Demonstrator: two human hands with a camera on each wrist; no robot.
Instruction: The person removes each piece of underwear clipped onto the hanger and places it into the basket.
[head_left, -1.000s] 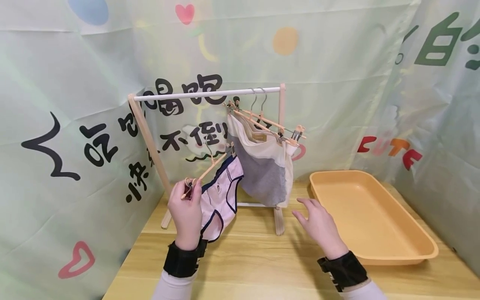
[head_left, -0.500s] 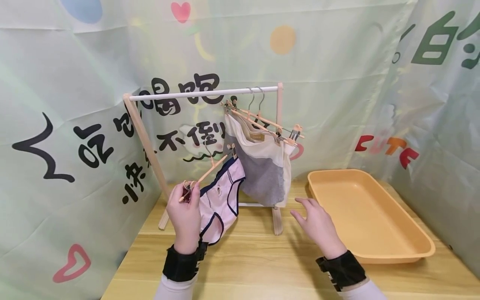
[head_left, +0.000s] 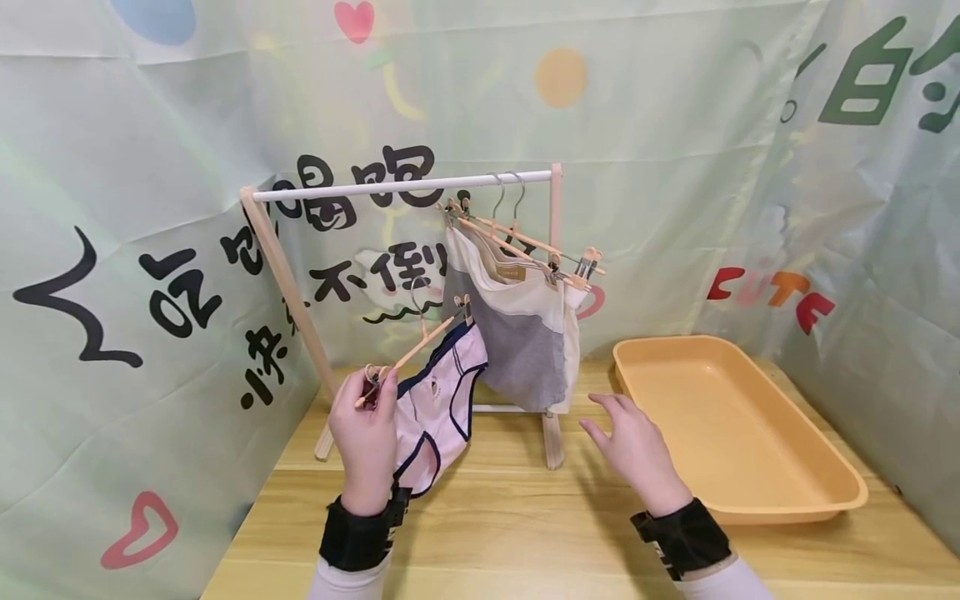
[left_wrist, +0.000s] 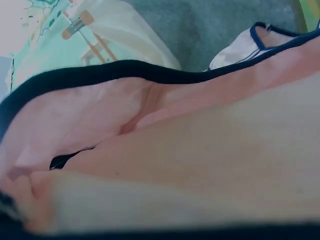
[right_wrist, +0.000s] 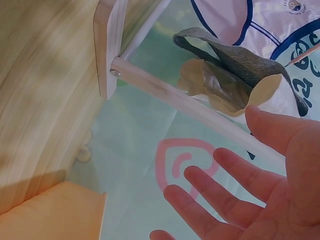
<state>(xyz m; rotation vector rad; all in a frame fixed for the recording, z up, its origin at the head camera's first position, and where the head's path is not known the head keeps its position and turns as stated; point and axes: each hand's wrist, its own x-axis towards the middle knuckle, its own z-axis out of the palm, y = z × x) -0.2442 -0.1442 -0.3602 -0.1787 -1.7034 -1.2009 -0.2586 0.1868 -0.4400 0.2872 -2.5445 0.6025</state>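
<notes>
My left hand (head_left: 365,442) pinches the near clip end of a clip hanger (head_left: 420,342) in front of the rack. Pink underpants (head_left: 442,392) with navy trim hang slanted from it, the far side held by the other clip. In the left wrist view the pink cloth (left_wrist: 95,115) with its dark waistband fills much of the picture beside the hand. My right hand (head_left: 637,450) is held over the table between the rack and the tub, relaxed fingers spread and nothing in them; the right wrist view shows its fingers (right_wrist: 230,170) apart from the rack's post.
A small rack with a white rail (head_left: 405,185) stands on the wooden table (head_left: 495,533). White and grey shorts (head_left: 517,350) hang on clip hangers at its right end. A yellow tub (head_left: 742,433) sits at the right. Printed cloth walls (head_left: 660,167) enclose the table.
The head view has shifted slightly, so the scene slides left. My left hand with the hanger and underpants dips a little lower; the right hand stays nearly still.
</notes>
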